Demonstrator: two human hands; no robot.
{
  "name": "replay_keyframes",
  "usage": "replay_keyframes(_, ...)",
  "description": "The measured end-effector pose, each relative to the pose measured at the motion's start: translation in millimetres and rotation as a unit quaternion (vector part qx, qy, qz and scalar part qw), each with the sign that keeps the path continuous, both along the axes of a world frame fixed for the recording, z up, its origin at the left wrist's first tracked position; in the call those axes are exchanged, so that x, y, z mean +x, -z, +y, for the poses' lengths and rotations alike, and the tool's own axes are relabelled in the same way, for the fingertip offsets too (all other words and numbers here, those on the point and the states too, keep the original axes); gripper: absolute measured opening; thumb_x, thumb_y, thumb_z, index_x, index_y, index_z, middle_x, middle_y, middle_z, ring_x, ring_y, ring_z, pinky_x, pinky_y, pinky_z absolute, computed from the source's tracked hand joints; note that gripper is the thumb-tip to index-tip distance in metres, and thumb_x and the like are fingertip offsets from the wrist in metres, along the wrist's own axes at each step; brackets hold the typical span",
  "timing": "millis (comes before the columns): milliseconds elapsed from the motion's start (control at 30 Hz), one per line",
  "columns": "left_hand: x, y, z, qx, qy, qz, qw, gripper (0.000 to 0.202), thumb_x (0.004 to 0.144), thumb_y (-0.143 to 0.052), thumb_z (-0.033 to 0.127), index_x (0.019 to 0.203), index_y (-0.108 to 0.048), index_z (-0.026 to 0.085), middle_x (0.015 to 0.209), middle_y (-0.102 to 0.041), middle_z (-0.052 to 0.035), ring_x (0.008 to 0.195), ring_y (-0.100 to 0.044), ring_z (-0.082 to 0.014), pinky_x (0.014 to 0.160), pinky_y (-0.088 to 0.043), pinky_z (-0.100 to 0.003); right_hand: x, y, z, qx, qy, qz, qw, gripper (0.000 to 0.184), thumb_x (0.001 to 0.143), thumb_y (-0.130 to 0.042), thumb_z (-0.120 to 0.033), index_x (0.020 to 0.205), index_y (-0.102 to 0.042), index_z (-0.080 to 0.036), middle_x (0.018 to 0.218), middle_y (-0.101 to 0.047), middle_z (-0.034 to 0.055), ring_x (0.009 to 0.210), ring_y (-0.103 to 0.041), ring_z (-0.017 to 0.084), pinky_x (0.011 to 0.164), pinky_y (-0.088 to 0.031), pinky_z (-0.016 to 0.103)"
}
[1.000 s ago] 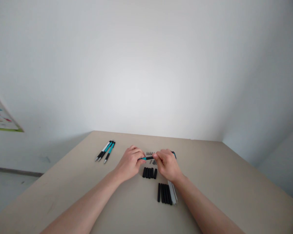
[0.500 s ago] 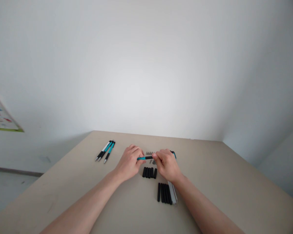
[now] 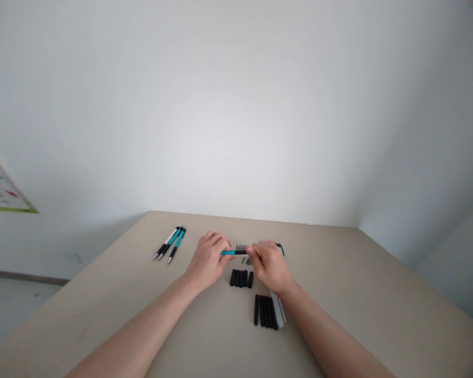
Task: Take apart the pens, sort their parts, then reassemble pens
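Note:
Between my hands lies a blue pen barrel with a black grip [image 3: 239,252], held roughly level above the table. My left hand [image 3: 209,258] is closed round its blue end. The fingers and thumb of my right hand [image 3: 268,264] pinch the black end, and the tip is hidden inside them. Just behind and below the pen are small metal cone tips [image 3: 240,247] and tiny springs [image 3: 243,260]. Short black grip sleeves [image 3: 242,279] lie in a row nearer me. Longer black tubes [image 3: 265,312] and white refills [image 3: 278,313] sit by my right wrist.
Three whole pens [image 3: 169,244], two blue and one white, lie at the left of the beige table [image 3: 114,294]. A blue and black part [image 3: 280,249] shows partly behind my right hand. A white wall [image 3: 236,115] rises at the table's back edge.
The pen and my left hand have risen very slightly, and the pen is a little more level. Both hands keep their hold; the parts on the table stay put.

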State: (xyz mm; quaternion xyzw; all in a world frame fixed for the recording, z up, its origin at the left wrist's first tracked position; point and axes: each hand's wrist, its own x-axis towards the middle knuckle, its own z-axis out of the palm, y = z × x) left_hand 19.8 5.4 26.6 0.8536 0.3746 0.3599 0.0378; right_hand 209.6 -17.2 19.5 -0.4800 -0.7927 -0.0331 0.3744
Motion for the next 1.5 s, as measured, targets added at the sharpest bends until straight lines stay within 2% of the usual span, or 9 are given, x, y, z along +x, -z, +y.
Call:
replay_keyframes(200,-3,16.2,12,0.01,-0.136,-0.142,0.98,0.051,0.075,-0.069,0.036,0.117,-0.046,0.017,0.108,-0.058,-0.0119,0.102,-0.052,-0.0272,0.09,-0.04,-0.045,4,0.0,2,0.042,0.09,0.046,0.994,0.044,0.095,-0.034,-0.028,0.053,-0.038,-0.02,0.05,-0.042,0.0001,0.05,-0.037,0.013,0.057,-0.025,0.028)
replay_keyframes(400,-3,22.4,19,-0.166,-0.096,-0.323,0.927,0.029,0.084,-0.056,0.038,0.104,-0.051,0.017,0.092,-0.066,-0.0086,0.087,-0.064,-0.022,0.077,-0.05,-0.037,3,-2.9,-1,0.027,0.087,0.076,0.993,0.045,0.095,-0.032,-0.033,0.052,-0.036,-0.02,0.05,-0.042,0.0003,0.048,-0.036,0.013,0.055,-0.026,0.028)
replay_keyframes(533,1,14.7,17,-0.235,-0.02,-0.492,0.838,0.037,0.079,-0.063,0.04,0.102,-0.046,0.017,0.09,-0.068,-0.0082,0.082,-0.067,-0.0214,0.069,-0.054,-0.035,-6,-6.7,-7,-0.158,-0.016,0.135,0.978,0.048,0.093,-0.036,-0.04,0.051,-0.046,-0.019,0.048,-0.051,0.0007,0.046,-0.044,0.012,0.05,-0.031,0.024)
replay_keyframes(633,4,7.4,12,-0.303,0.028,-0.554,0.775,0.04,0.077,-0.066,0.039,0.103,-0.045,0.017,0.088,-0.069,-0.0067,0.07,-0.068,-0.0189,0.065,-0.054,-0.034,-17,-11.7,-13,-0.323,-0.115,0.199,0.918,0.048,0.091,-0.039,-0.043,0.055,-0.057,-0.017,0.05,-0.06,0.0019,0.048,-0.052,0.012,0.052,-0.037,0.023)
replay_keyframes(700,6,3.2,7,-0.351,0.054,-0.552,0.754,0.046,0.076,-0.067,0.038,0.11,-0.044,0.018,0.083,-0.069,-0.0054,0.063,-0.067,-0.0176,0.063,-0.054,-0.033,-23,-15.0,-17,-0.376,-0.161,0.242,0.88,0.048,0.089,-0.042,-0.044,0.056,-0.062,-0.016,0.052,-0.063,0.0027,0.05,-0.054,0.013,0.056,-0.041,0.024)
replay_keyframes(800,7,-0.7,-1,-0.405,0.098,-0.498,0.76,0.065,0.075,-0.069,0.036,0.127,-0.034,0.02,0.076,-0.069,-0.0037,0.06,-0.065,-0.0162,0.058,-0.051,-0.028,-26,-17.3,-20,-0.401,-0.193,0.281,0.85,0.046,0.087,-0.047,-0.044,0.056,-0.064,-0.015,0.052,-0.064,0.0028,0.051,-0.056,0.013,0.059,-0.042,0.025)
replay_keyframes(933,6,-1.6,-5,-0.423,0.128,-0.448,0.777,0.082,0.073,-0.07,0.037,0.139,-0.024,0.021,0.07,-0.067,-0.002,0.057,-0.06,-0.0136,0.05,-0.045,-0.021,-27,-15.2,-21,-0.41,-0.204,0.267,0.848,0.044,0.086,-0.049,-0.045,0.058,-0.066,-0.015,0.055,-0.067,0.0036,0.055,-0.058,0.014,0.062,-0.043,0.026)
replay_keyframes(1333,4,-7.9,-8,-0.395,0.165,-0.392,0.814,0.067,0.079,-0.064,0.035,0.134,-0.03,0.019,0.062,-0.06,0.0022,0.049,-0.05,-0.0099,0.048,-0.042,-0.021,-33,-7.6,-26,-0.376,-0.153,0.162,0.899,0.038,0.087,-0.045,-0.026,0.061,-0.07,-0.015,0.05,-0.062,-0.0002,0.04,-0.036,0.008,0.044,-0.025,0.021)
replay_keyframes(1500,4,-4.4,-7,-0.391,0.171,-0.389,0.817,0.066,0.081,-0.063,0.036,0.135,-0.029,0.02,0.063,-0.058,0.0023,0.049,-0.049,-0.0095,0.047,-0.041,-0.02,-33,-4.3,-25,-0.371,-0.15,0.145,0.905,0.038,0.087,-0.044,-0.024,0.061,-0.07,-0.016,0.054,-0.064,0.0002,0.042,-0.039,0.009,0.046,-0.029,0.021)
